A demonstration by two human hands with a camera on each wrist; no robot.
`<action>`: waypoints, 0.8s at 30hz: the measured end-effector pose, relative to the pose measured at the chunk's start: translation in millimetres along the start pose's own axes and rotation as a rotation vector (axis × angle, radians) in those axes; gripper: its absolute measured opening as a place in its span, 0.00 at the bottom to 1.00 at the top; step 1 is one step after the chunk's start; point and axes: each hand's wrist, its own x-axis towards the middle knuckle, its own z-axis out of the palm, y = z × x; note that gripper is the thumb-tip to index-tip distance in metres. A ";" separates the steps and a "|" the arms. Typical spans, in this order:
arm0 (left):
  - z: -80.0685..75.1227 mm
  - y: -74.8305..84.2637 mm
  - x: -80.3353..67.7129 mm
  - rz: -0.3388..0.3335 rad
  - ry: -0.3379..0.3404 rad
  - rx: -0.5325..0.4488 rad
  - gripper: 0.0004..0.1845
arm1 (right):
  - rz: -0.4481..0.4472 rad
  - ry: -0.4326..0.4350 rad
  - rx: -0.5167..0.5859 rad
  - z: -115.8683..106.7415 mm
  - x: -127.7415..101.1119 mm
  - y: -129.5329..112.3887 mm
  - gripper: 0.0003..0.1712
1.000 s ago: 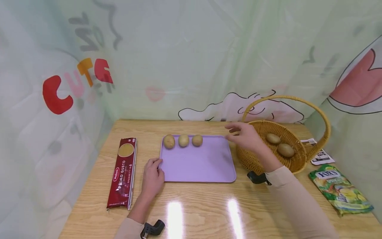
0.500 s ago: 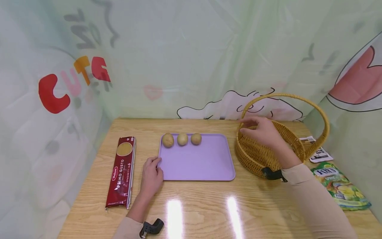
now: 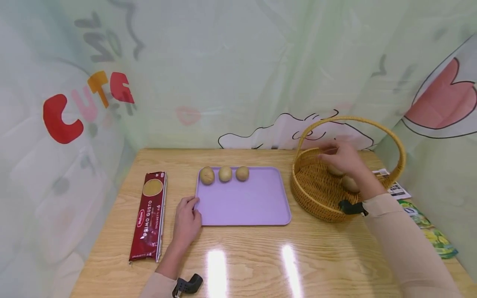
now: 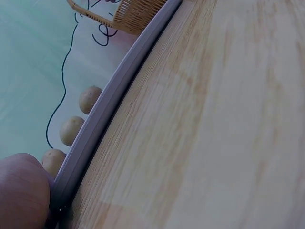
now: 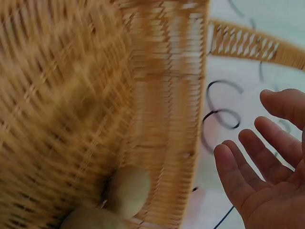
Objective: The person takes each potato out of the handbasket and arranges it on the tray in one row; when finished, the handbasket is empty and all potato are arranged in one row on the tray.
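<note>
My left hand (image 3: 186, 221) rests at the near left edge of a lilac tray (image 3: 244, 207), fingertips and thumb right at the rim. Part of that hand shows against the tray's rim (image 4: 107, 102) in the left wrist view. Three potatoes (image 3: 225, 174) stand in a row along the tray's back left. My right hand (image 3: 344, 159) is over the back of a wicker basket (image 3: 311, 182). Its fingers (image 5: 228, 167) are spread and loosely bent, with nothing between them. Two potatoes (image 3: 350, 184) lie in the basket, partly hidden by the hand and wrist.
A red spaghetti pack (image 3: 149, 217) lies left of the tray. The basket's tall handle (image 3: 400, 153) arches over the right hand. A green Fox's candy bag (image 3: 436, 238) and a white-and-brown packet (image 3: 398, 191) lie at the right, partly covered. A printed curtain (image 3: 223, 74) hangs behind the table.
My right hand has moved rightward from beside the tray's back right corner to over the basket. The left hand stays at the tray's edge. The head view has shifted slightly.
</note>
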 end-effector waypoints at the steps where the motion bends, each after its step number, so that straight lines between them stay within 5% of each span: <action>1: 0.0 -0.2 -0.3 0.000 0.000 0.000 0.19 | -0.002 0.000 -0.002 -0.3 1.0 4.2 0.27; 13: 0.6 -2.7 -3.3 -0.005 -0.006 0.007 0.19 | -0.048 0.007 -0.096 -0.6 17.0 60.8 0.25; 24: 2.3 -2.1 -0.9 0.008 0.009 0.000 0.19 | 0.049 -0.152 -0.164 -2.7 20.9 76.8 0.24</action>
